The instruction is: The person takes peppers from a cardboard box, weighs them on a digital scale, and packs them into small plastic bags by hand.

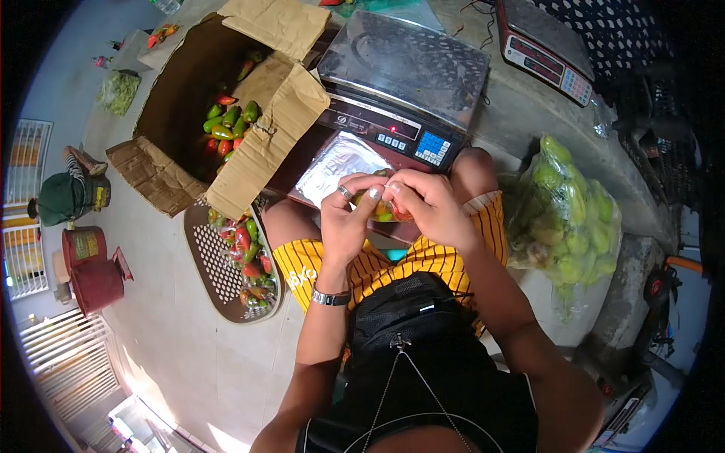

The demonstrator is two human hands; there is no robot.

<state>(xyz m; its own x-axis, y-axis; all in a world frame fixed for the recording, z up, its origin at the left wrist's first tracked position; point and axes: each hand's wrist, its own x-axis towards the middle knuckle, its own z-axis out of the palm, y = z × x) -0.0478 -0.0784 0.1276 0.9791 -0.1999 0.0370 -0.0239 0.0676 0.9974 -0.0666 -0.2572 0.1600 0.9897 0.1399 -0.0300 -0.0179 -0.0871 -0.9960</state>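
Observation:
My left hand (pixel 352 217) and my right hand (pixel 427 205) meet above my lap, fingertips pinched together at the top of a small clear bag of peppers (pixel 387 214). Red and green show through the plastic; the rest of the bag is hidden behind my fingers. Just beyond my hands lies a stack of clear plastic bags (pixel 338 167), in front of a digital weighing scale (pixel 404 68). To the left, an open cardboard box (pixel 260 170) holds loose red and green peppers (pixel 226 124).
A plastic basket (pixel 215 264) with several bagged peppers (pixel 249 253) stands on the floor at my left. At right sits a large clear bag of green vegetables (pixel 566 219). A second scale (pixel 545 60) rests on the ledge. Red buckets (pixel 92 264) stand far left.

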